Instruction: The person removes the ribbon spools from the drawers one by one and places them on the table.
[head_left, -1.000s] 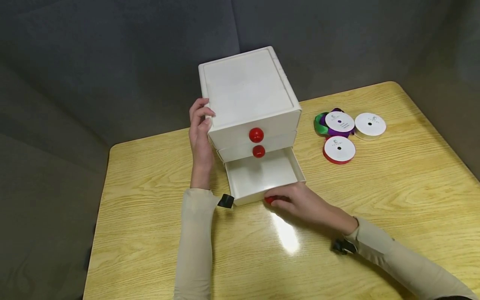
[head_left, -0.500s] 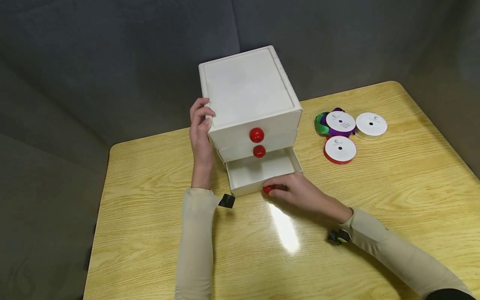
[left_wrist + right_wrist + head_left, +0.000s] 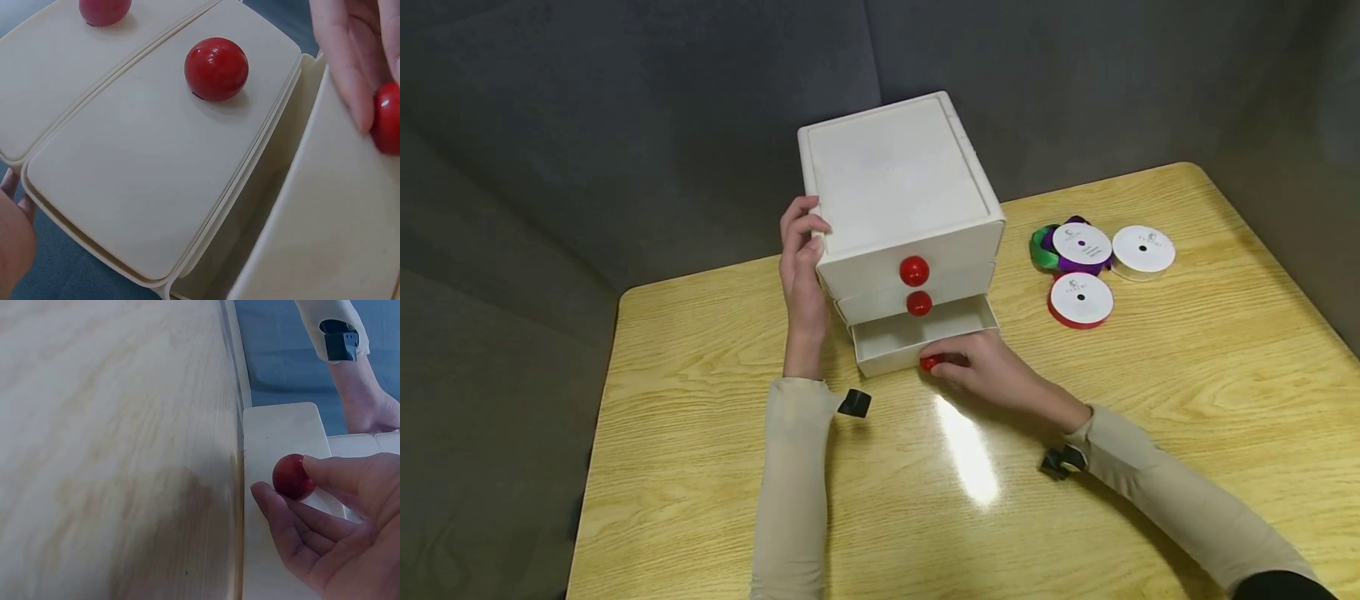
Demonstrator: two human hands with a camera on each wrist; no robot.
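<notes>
A white drawer unit point(image 3: 895, 179) with red round knobs stands on the table, and its bottom drawer point(image 3: 887, 362) is pulled partway out. My left hand point(image 3: 802, 267) lies along the unit's left side, fingertips over the top edge. At the drawer front, my right hand point(image 3: 981, 367) pinches the red knob point(image 3: 292, 477) between thumb and fingers. The upper knob point(image 3: 913, 271) and middle knob point(image 3: 919, 303) sit on the two drawers above, which are pushed in. In the left wrist view, the drawer front point(image 3: 325, 212) stands away from the middle drawer point(image 3: 156, 144).
Right of the unit lie ribbon spools: a red one point(image 3: 1081, 298), a white one point(image 3: 1142, 250) and a purple one point(image 3: 1081, 243), with green ribbon point(image 3: 1043, 248) beside it. The wooden table point(image 3: 700, 467) meets a dark grey curtain point(image 3: 700, 125) at the back.
The bottom drawer has slid farther into the unit, with my right hand moving along on its knob. My left hand has stayed in place.
</notes>
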